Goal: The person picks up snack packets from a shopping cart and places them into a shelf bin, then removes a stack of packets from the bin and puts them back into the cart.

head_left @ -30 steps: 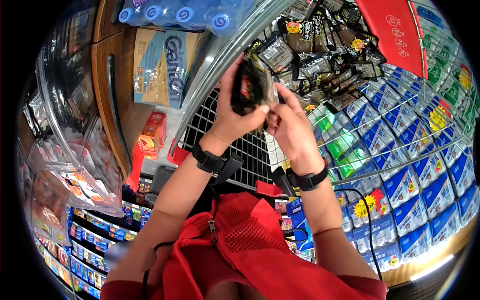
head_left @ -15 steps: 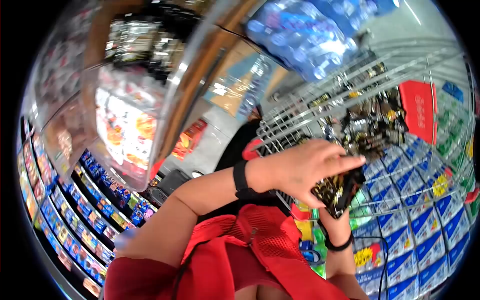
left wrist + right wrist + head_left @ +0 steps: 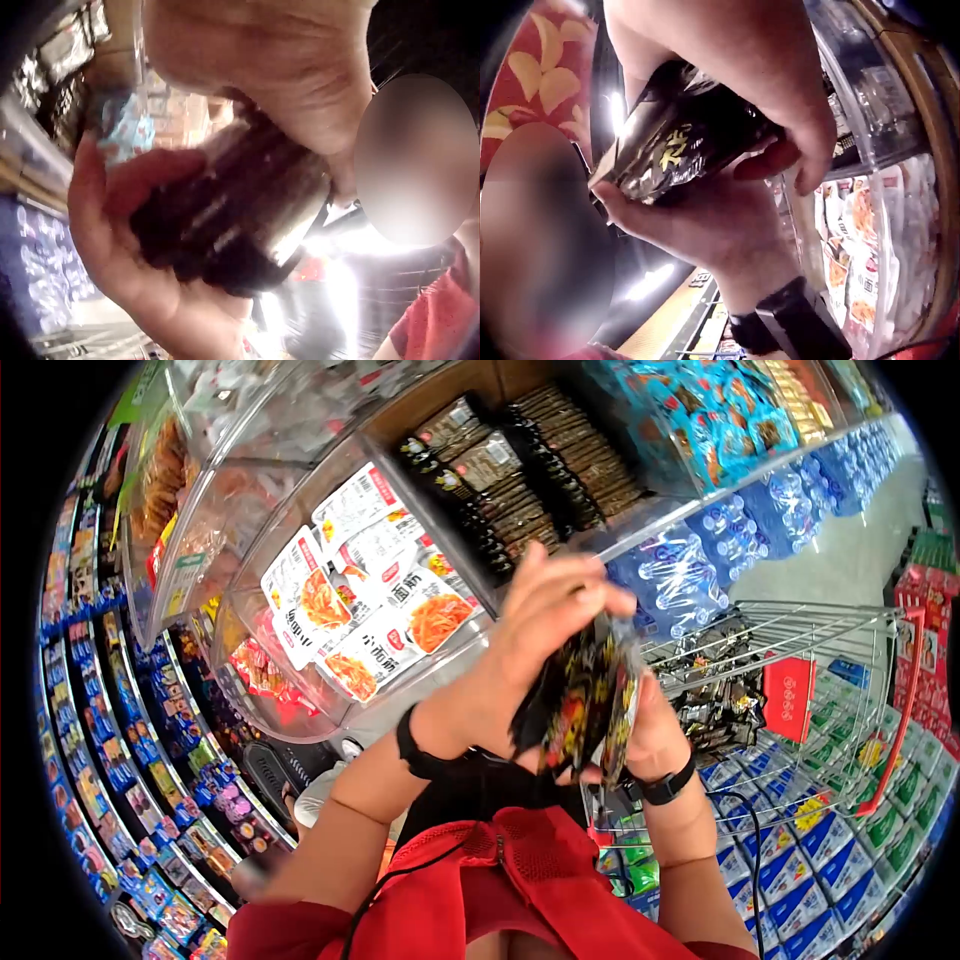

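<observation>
Between my two hands is a bunch of black snack packets (image 3: 590,705) with yellow and red print, stacked face to face. My left hand (image 3: 510,650) grips it from the left, its fingers reaching over the top. On the other side my right hand (image 3: 655,732) holds the lower right edge, partly hidden behind the bunch. The right wrist view shows a glossy black packet (image 3: 682,142) with yellow lettering between both hands. Beyond my left hand, a clear shelf bin holds rows of similar black packets (image 3: 500,470).
White noodle-snack packets (image 3: 350,590) fill a clear bin on the left. Blue packets (image 3: 700,420) lie farther along the shelf, above wrapped bottles (image 3: 670,575). A wire cart (image 3: 890,730) stands to the right, with loose black packets (image 3: 720,710) heaped in it. Blue-and-white packs (image 3: 800,915) are stacked beyond.
My view and body have swung left from the cart toward the shelf bins. The packets moved along, raised in front of the bins; both hands now flank the bunch.
</observation>
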A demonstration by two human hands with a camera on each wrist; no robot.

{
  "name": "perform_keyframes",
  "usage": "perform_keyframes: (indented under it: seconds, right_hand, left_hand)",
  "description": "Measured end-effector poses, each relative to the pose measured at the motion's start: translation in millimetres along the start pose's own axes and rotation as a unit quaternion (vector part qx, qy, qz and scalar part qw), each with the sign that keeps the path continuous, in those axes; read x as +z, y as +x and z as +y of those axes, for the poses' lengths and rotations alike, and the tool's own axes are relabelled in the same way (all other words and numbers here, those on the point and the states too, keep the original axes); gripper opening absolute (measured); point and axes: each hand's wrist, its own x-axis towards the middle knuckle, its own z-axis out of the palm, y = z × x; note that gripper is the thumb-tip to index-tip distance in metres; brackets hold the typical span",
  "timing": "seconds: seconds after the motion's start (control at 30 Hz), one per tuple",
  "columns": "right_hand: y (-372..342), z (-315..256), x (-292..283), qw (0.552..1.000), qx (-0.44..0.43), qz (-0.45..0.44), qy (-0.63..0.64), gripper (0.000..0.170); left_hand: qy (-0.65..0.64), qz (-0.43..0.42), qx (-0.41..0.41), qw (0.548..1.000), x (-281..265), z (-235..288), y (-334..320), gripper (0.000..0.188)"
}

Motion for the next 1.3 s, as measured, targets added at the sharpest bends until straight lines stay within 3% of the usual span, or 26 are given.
perform_keyframes:
  seconds: [0.07,0.1,0.17,0.23,0.27,0.3,0.33,0.4,0.43,0.53,0.6,0.67,0.7,0.73,0.8,0.87,0.93,0.97,1.03,1.07,1.13,1.2,1.27,1.3]
  right_hand:
    - [17.8,-0.7,2.9,0.99,-0.097,0.032,-0.099,0.098]
    - [28.7,-1.4,4.1,0.975,-0.149,0.033,-0.16,0.096]
    - [47.5,-0.4,23.4,0.95,-0.22,0.032,-0.219,0.103]
    - [67.8,20.7,38.4,0.918,-0.284,0.02,-0.277,0.106]
    - [75.4,33.9,52.5,0.915,-0.295,0.027,-0.276,0.094]
    - [92.4,46.0,50.8,0.844,-0.381,-0.007,-0.378,0.089]
    - [111.6,56.7,48.1,0.754,-0.456,-0.042,-0.471,0.083]
    - [134.7,76.1,54.2,0.696,-0.489,-0.076,-0.52,0.078]
    - [137.5,77.8,61.0,0.693,-0.433,-0.09,-0.569,0.076]
    - [150.5,99.2,53.9,0.656,-0.375,-0.077,-0.65,0.065]
    - [154.3,108.1,43.4,0.649,-0.368,-0.077,-0.662,0.065]
    - [150.8,118.0,39.5,0.718,-0.336,-0.044,-0.608,0.071]
    - [149.1,121.4,42.9,0.728,-0.335,-0.042,-0.597,0.084]
    - [149.1,127.0,44.2,0.727,-0.332,-0.042,-0.599,0.084]
    - [151.1,137.7,43.3,0.763,-0.361,0.015,-0.537,0.1]
    - [147.9,138.1,42.5,0.749,-0.372,0.033,-0.547,0.103]
    - [144.9,130.2,42.1,0.691,-0.328,-0.017,-0.643,0.099]
    - [142.0,128.5,46.5,0.708,-0.308,-0.009,-0.636,0.09]
    - [141.0,123.6,48.8,0.697,-0.306,-0.019,-0.648,0.089]
    - [140.5,117.6,50.5,0.684,-0.305,-0.028,-0.662,0.088]
    - [136.5,91.9,57.7,0.686,-0.349,-0.109,-0.629,0.081]
    - [137.7,49.0,66.2,0.688,-0.408,-0.164,-0.578,0.073]
    - [141.0,-0.3,63.2,0.646,-0.419,-0.127,-0.626,0.076]
    - [143.3,-26.4,62.3,0.618,-0.419,-0.103,-0.657,0.078]
  left_hand:
    - [0.061,-0.055,-0.05,0.995,-40.8,9.9,-2.0,0.119]
    - [0.0,-0.059,-0.113,0.992,-55.1,20.6,-14.1,0.125]
    - [-0.182,0.022,-0.247,0.952,-75.0,40.3,-34.6,0.138]
    - [-0.258,0.158,-0.294,0.907,-85.7,49.2,-41.0,0.143]
    - [-0.233,0.216,-0.307,0.897,-87.7,51.6,-44.5,0.144]
    - [-0.151,0.311,-0.365,0.865,-83.9,54.8,-44.1,0.138]
    - [-0.036,0.328,-0.303,0.894,-90.3,40.1,-64.7,0.109]
    - [0.071,0.399,-0.252,0.879,-100.0,19.8,-96.4,0.073]
    - [0.15,0.444,-0.247,0.848,-101.7,5.2,-105.2,0.055]
    - [0.152,0.456,-0.308,0.821,-112.4,-20.3,-127.4,0.026]
    - [0.081,0.459,-0.336,0.818,-107.4,-27.2,-137.6,0.019]
    - [0.062,0.46,-0.335,0.82,-105.1,-35.1,-144.6,0.016]
    - [0.07,0.468,-0.329,0.817,-105.3,-39.0,-146.6,0.017]
    - [0.079,0.476,-0.321,0.815,-105.7,-40.8,-147.8,0.017]
    - [0.065,0.485,-0.334,0.805,-104.3,-39.2,-148.4,0.017]
    - [0.051,0.492,-0.349,0.796,-104.6,-40.0,-149.0,0.016]
    - [0.075,0.487,-0.333,0.804,-105.7,-41.9,-152.1,0.014]
    - [0.075,0.487,-0.334,0.804,-105.5,-42.7,-155.2,0.014]
    - [0.099,0.503,-0.331,0.792,-105.7,-40.9,-147.8,0.014]
    - [0.143,0.497,-0.307,0.799,-104.6,-33.4,-142.7,0.018]
    - [0.031,0.534,-0.223,0.815,-104.6,-21.3,-121.3,0.023]
    - [0.024,0.513,-0.131,0.848,-104.4,-13.0,-82.6,0.029]
    - [0.04,0.468,-0.12,0.875,-101.5,-15.7,-39.8,0.031]
    - [0.112,0.399,-0.104,0.904,-103.9,-33.1,-25.6,0.033]
